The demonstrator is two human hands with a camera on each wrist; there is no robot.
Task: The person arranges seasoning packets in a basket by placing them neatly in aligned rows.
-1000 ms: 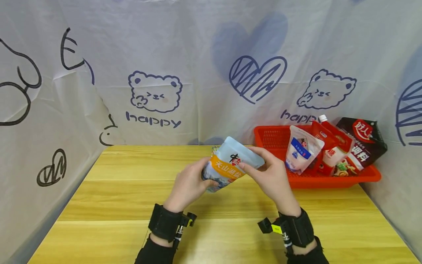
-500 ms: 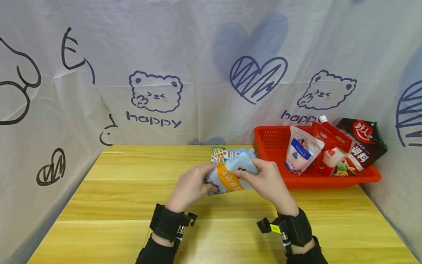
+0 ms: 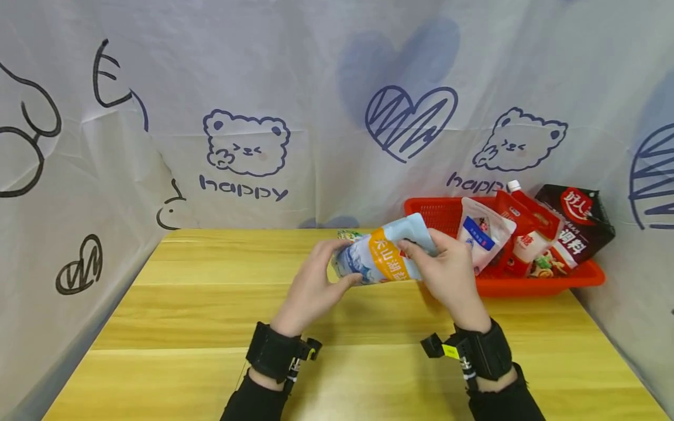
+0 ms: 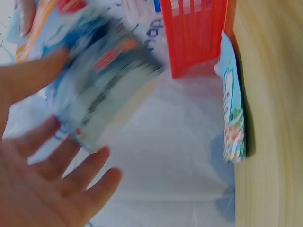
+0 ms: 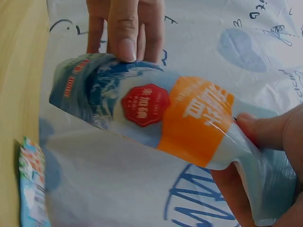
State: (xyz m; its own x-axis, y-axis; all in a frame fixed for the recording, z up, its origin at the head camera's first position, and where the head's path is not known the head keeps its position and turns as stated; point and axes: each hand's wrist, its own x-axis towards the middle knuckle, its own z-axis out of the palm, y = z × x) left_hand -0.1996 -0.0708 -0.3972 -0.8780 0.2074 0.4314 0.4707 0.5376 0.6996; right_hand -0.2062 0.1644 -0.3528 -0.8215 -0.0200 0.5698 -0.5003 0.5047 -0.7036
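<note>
A light blue salt pouch (image 3: 379,251) with an orange band is held up over the table, lying nearly sideways. My right hand (image 3: 450,272) pinches its pale top end, thumb in front and fingers behind, as the right wrist view shows. At the bottom end is my left hand (image 3: 316,280); its thumb (image 5: 127,47) meets the pouch's edge. In the left wrist view, the fingers (image 4: 90,175) of that hand are spread and fairly straight behind the blurred pouch. A second blue pouch (image 4: 232,104) with a colourful print lies flat on the table, mostly hidden in the head view.
To the right stands a red plastic basket (image 3: 532,286) holding a white salt pouch (image 3: 481,234), red packets (image 3: 526,228) and a black seasoning bag (image 3: 576,222). A printed white cloth (image 3: 316,105) hangs behind the wooden table (image 3: 184,327).
The salt pouch has turned from slanting to nearly sideways, then risen and shifted right toward the basket. Both hands have moved right with it, covering most of the lying pouch again.
</note>
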